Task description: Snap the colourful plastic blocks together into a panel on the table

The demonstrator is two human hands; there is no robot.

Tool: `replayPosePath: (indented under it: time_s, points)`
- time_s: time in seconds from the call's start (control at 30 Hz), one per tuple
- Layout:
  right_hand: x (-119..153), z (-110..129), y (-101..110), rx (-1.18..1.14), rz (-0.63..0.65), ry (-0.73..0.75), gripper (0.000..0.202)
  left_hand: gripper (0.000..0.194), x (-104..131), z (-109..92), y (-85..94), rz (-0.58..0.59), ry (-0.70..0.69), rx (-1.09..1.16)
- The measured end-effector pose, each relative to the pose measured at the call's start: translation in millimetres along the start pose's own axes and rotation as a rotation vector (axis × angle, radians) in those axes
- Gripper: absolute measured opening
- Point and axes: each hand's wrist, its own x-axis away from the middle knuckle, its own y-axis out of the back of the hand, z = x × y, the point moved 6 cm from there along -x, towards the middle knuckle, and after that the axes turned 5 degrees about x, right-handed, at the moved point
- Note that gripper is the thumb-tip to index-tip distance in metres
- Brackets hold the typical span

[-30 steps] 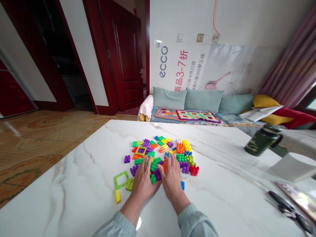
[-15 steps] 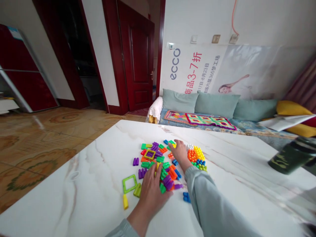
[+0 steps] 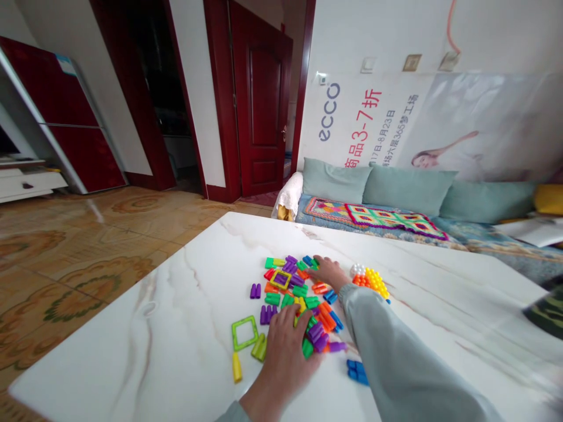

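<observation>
A loose pile of bright plastic building pieces lies on the table, many shaped like joined tubes. My left hand (image 3: 288, 343) rests over the near side of the pile, fingers spread, touching green pieces; its palm hides some of them. At the far edge, my right hand (image 3: 329, 273) reaches forward with fingers stretched over a green piece; whether it touches it I cannot tell. Around them are an orange piece (image 3: 326, 317), a purple piece (image 3: 317, 335), a yellow square frame (image 3: 280, 279), a green square frame (image 3: 244, 333) and a yellow tapered piece (image 3: 237, 367).
White, orange and yellow beads (image 3: 377, 282) are grouped right of my right forearm, which partly covers them. A blue piece (image 3: 358, 371) lies near my right sleeve. The white marbled table (image 3: 189, 316) carries a camouflage container (image 3: 548, 310) at right. Beyond stands a sofa with cushions (image 3: 407, 189).
My view has swung left, so everything sits further right in the picture. My right hand's fingers have moved slightly left along the pile's far edge. My left hand stays on the pile.
</observation>
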Motion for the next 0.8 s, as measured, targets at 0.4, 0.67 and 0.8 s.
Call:
replayPosePath:
  time_s: [0.4,0.67,0.8]
  points:
    - [36.3,-4.8,-5.8,-0.214,-0.174,-0.072,0.044,0.037,-4.5,-7.8,6.6,0.003,-0.025,0.022]
    - [48.3,-0.1,1.4,-0.409,-0.115,0.036,0.018,0.035,-4.2,-6.3,10.4,-0.020,-0.031,0.022]
    - [65.2,17.7,10.2,-0.378,-0.098,0.133,0.026,0.032,-4.7,-9.5,16.3,-0.025,-0.031,0.056]
